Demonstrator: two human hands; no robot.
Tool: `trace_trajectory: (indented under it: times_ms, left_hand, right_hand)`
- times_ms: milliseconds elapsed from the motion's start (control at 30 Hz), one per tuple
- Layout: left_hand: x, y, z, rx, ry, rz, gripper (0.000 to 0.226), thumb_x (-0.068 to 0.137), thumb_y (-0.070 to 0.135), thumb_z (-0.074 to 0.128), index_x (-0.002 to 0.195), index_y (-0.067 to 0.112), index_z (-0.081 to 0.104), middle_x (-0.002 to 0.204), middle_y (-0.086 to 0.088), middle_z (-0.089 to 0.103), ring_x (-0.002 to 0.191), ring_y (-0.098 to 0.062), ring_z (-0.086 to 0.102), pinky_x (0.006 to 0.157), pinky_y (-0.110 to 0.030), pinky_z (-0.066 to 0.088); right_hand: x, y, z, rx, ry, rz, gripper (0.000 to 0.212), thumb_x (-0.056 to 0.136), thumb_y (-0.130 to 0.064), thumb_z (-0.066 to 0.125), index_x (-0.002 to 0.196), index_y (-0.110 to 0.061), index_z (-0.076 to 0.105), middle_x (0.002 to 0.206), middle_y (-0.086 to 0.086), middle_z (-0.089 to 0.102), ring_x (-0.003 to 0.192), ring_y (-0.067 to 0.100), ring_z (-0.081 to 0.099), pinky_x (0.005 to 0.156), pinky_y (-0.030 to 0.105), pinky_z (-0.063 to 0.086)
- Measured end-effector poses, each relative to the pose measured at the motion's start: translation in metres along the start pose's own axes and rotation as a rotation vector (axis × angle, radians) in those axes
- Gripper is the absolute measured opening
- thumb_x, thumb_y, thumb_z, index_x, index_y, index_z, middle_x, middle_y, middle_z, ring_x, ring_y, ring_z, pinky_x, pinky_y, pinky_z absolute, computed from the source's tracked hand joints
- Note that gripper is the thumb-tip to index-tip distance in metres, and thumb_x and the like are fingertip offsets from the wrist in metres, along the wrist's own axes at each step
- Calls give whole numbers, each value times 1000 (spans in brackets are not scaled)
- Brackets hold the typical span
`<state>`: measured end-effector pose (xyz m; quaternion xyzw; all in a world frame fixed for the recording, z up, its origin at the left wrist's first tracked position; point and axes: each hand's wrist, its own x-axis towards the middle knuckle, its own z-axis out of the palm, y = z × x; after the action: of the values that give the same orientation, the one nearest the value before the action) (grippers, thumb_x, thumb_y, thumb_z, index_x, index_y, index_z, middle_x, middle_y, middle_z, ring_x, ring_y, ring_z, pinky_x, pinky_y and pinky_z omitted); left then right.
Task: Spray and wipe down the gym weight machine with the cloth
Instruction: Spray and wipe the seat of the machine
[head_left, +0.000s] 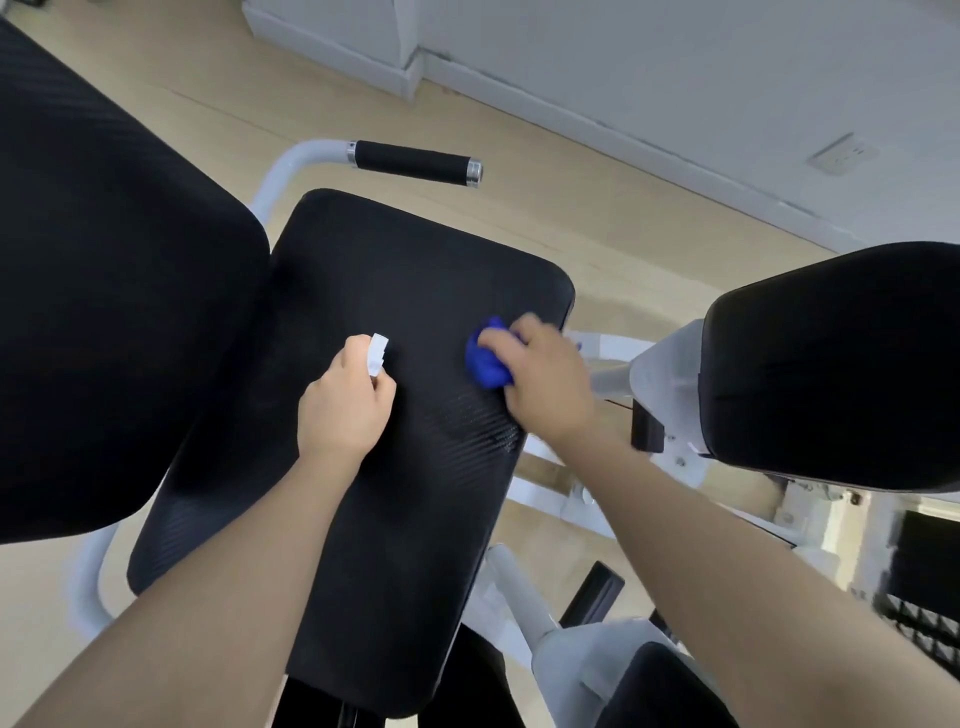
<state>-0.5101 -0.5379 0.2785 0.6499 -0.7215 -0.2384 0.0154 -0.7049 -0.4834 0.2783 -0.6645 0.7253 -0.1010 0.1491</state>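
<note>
no readable text, labels, brands or numbers anywhere.

The seat pad (363, 415) fills the middle of the view, with the backrest pad (104, 286) touching its left edge. A handle grip (415, 162) juts out beyond the seat pad's far edge. Another pad (841, 374) sits well apart to the right of the seat pad, on the frame (649, 379). On the seat pad, the left hand (345, 410) with the spray bottle (377, 355) is near the middle, and the right hand (545, 384) presses the cloth (485, 364) near the far right corner.
</note>
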Motion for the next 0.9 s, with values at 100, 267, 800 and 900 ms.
trace_trajectory:
  times_ms: [100,267,800,900]
  left_hand:
    - [1,-1,-2,-12,-8,-6,22,92,14,46,112,5,46,88,-7,56,64,-29,45,57,-35,31]
    - [1,-8,3,-70,29,23,22,90,13,48,111,6,47,80,-2,52,65,-33,52,57,-35,35]
    - [17,-51,-20,-158,50,-27,27,91,17,51,115,6,47,72,-6,55,69,-32,55,61,-38,42]
    - [22,-53,-20,-187,72,-17,26,90,16,52,114,6,48,73,-6,56,68,-31,54,62,-40,44]
  right_hand:
    - [-4,0,-1,-30,-29,-149,39,61,-5,61,98,-18,68,80,11,57,57,30,52,52,30,36]
    - [72,23,-17,-63,40,83,48,75,-5,51,120,-20,61,104,13,56,80,37,56,63,35,33]
    - [96,-18,-2,-110,3,26,43,77,-9,52,118,-20,60,108,11,55,83,35,57,62,36,36]
    - [113,-28,3,-100,115,204,42,78,-4,51,118,-14,59,108,13,53,78,35,53,60,33,29]
